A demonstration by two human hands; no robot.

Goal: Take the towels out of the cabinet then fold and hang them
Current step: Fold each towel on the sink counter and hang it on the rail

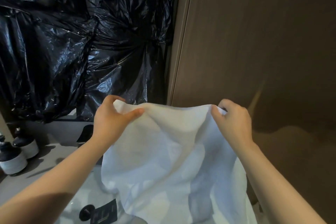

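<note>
Currently left hand (112,122) and right hand (234,123) are each pinching a top corner of the towel (172,160), which is hanging from centre toward 6 o'clock. Looking soft, light, floppy; corners are probably giving the best hold.

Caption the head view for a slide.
White towel held up at its top corners by the left hand and right hand.

Grey countertop (51,152): dark bottles (11,160) with pale bands standing upright at left.
</note>
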